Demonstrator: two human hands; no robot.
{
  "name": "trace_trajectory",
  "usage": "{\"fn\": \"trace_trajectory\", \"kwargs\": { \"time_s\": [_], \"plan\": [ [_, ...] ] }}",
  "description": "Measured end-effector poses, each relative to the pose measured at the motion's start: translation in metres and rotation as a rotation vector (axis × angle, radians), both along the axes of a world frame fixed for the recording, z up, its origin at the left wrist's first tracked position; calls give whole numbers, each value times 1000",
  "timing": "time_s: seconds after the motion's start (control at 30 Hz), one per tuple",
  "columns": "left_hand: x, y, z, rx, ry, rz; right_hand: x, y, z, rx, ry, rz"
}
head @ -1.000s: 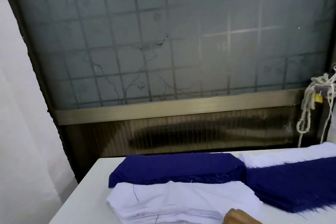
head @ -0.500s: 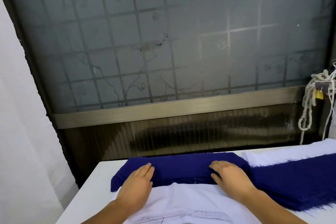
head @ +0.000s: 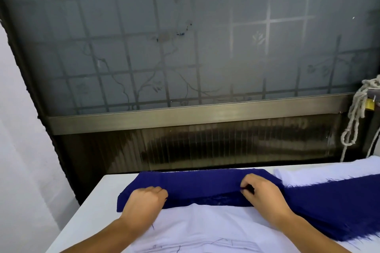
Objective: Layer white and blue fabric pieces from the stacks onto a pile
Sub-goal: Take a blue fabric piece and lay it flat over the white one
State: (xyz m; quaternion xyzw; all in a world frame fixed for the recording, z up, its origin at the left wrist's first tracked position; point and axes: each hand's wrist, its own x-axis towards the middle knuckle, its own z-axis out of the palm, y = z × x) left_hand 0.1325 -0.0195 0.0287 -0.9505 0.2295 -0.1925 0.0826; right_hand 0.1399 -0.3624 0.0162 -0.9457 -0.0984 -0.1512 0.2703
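1. A folded stack of dark blue fabric pieces (head: pixel 197 187) is seen lying across the far side of the white tabletop (head: pixel 98 203), its long axis running left to right, just beyond the pile of white fabric pieces (head: pixel 205 230) nearest the person.
2. The stack is reached from the near side: the left hand (head: pixel 144 201) is set at its left end, the right hand (head: pixel 261 193) at its right end, each about equally near.
3. Both hands are seen with fingers curled, and the blue fabric's near edge appears to be pinched; how many layers are caught cannot be told.
4. A lift towards the person is judged to come next.
5. A second, frayed dark blue fabric stack (head: pixel 333 201) lies to the right, over white cloth (head: pixel 320 172).
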Motion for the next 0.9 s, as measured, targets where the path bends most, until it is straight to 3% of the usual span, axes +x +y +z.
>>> {"fn": "trace_trajectory", "kwargs": {
  "time_s": [0.13,0.27,0.47,0.6,0.67,0.8,0.9],
  "plan": [
    [5,2,6,-272,129,34,5,-8,14,153,166,82],
    [10,11,21,-517,378,17,1,-13,24,193,143,60],
    [-15,25,51,-677,324,34,-40,-10,48,206,31,46],
    [-62,32,72,-625,394,-44,-91,-22,74,132,-25,114],
    [-84,34,81,-613,440,-66,-111,-31,84,220,111,209],
    [-114,34,74,-704,705,-63,-132,-46,80,504,552,373],
    [-132,31,46,-738,897,-77,-140,-57,53,520,834,396]
  ]
}}
